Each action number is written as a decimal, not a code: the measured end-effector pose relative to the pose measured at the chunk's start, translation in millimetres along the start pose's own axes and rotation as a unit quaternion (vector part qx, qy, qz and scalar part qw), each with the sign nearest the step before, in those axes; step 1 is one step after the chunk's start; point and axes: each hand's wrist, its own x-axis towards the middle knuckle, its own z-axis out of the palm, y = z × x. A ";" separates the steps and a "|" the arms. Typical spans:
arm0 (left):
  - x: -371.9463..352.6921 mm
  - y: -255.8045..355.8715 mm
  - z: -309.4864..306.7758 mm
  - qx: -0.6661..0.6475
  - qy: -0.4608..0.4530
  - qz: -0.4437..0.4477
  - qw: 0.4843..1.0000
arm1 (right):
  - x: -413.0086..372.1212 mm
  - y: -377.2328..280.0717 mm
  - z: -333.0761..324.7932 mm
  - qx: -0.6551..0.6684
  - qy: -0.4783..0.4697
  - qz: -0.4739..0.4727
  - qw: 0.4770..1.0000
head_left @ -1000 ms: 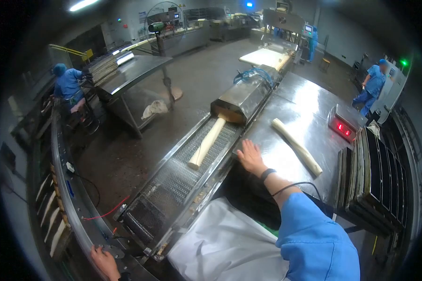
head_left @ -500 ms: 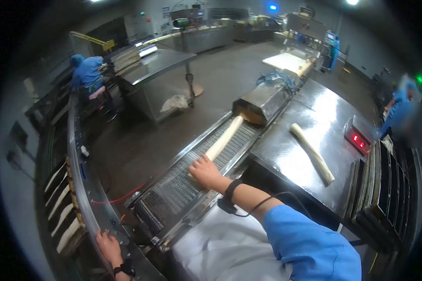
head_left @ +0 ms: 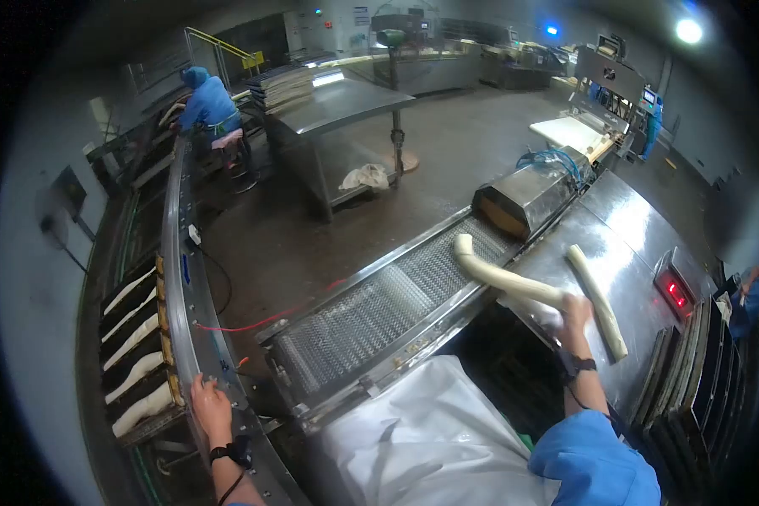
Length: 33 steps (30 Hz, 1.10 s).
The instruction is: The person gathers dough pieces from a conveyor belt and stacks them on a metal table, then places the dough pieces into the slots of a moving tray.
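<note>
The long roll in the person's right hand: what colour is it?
The long roll is pale cream, best seen in the head view.

This looks like a food factory's production floor, apparently one handling dough. A mesh conveyor (head_left: 396, 295) leads to a metal housing (head_left: 531, 190) beside a broad steel surface (head_left: 628, 221), where pale rolls (head_left: 607, 312) (dough, by the look of them) can be seen. More pale strips (head_left: 146, 409) lie in a dark rack at the left. A boxy display (head_left: 679, 268) with red digits sits near stacked trays (head_left: 691, 363). Farther back stand a large machine (head_left: 605, 80), a control screen (head_left: 648, 98) and another metal surface (head_left: 358, 105). A person (head_left: 207, 108) in blue workwear and a blue cap (head_left: 195, 77) sits at left, across a wide, grey floor (head_left: 455, 118).
</note>
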 end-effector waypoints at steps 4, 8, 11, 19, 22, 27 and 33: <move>3.2 1.3 -0.9 -0.007 0.007 0.007 1.000 | -29.1 -25.3 -84.1 -0.478 0.148 -0.088 0.862; 6.5 8.5 -8.2 -0.007 -0.007 -0.012 1.000 | -42.4 -9.8 -106.8 -0.680 0.193 -0.368 0.604; 5.4 4.2 -3.0 -0.002 -0.003 -0.010 1.000 | -45.2 8.3 -86.5 -0.512 0.069 -0.326 0.792; 6.5 -0.3 2.6 -0.008 -0.005 -0.006 1.000 | -58.6 -3.2 32.6 -0.571 -0.169 -0.298 0.746; 7.7 3.0 -0.7 0.003 -0.011 -0.006 1.000 | -47.5 19.3 72.4 -0.569 -0.172 -0.412 0.691; 8.8 5.0 -1.1 0.000 -0.017 -0.012 1.000 | -53.3 4.2 143.6 -0.488 -0.224 -0.265 0.801; 9.7 6.7 -3.0 0.013 -0.017 -0.003 1.000 | -95.3 -2.8 205.0 -0.584 -0.252 -0.297 0.713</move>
